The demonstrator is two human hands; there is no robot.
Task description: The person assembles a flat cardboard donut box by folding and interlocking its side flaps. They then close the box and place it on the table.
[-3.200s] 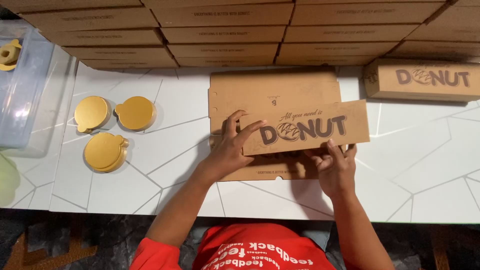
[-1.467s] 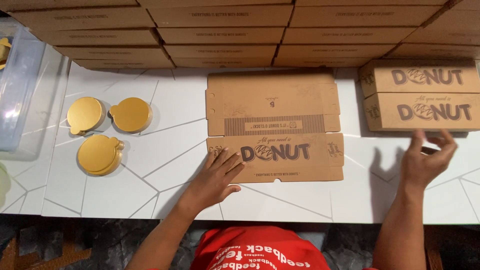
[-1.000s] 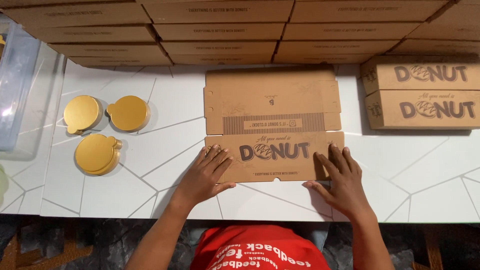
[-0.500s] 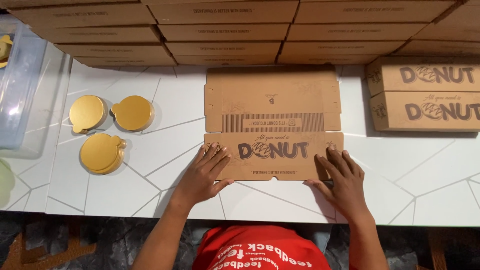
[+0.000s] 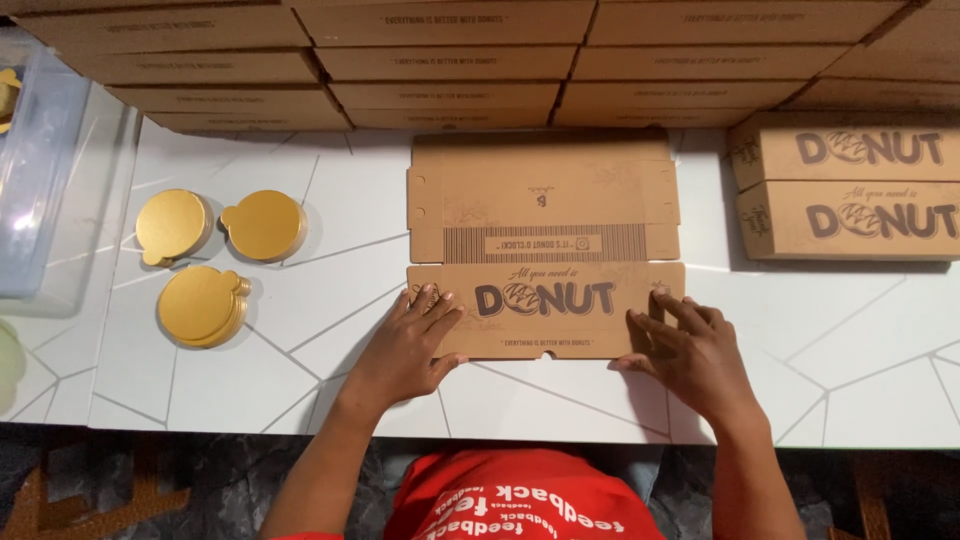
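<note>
Both hands lie flat and open, gripping nothing: left hand [image 5: 408, 345] and right hand [image 5: 690, 350] press the near flap of the flat box [image 5: 545, 245], its long axis running nine to three o'clock on the worktop [image 5: 330, 300].

Packing station of a small bakery or doughnut shop, seen from above. White worktable [image 5: 300, 330] with thin grey marble lines; rows of stacked flat brown cardboard blanks [image 5: 450, 60] along the far edge; two folded brown doughnut boxes [image 5: 850, 190] at right; round gold cake boards [image 5: 215, 265] at left beside a clear plastic tub [image 5: 40, 170].
</note>
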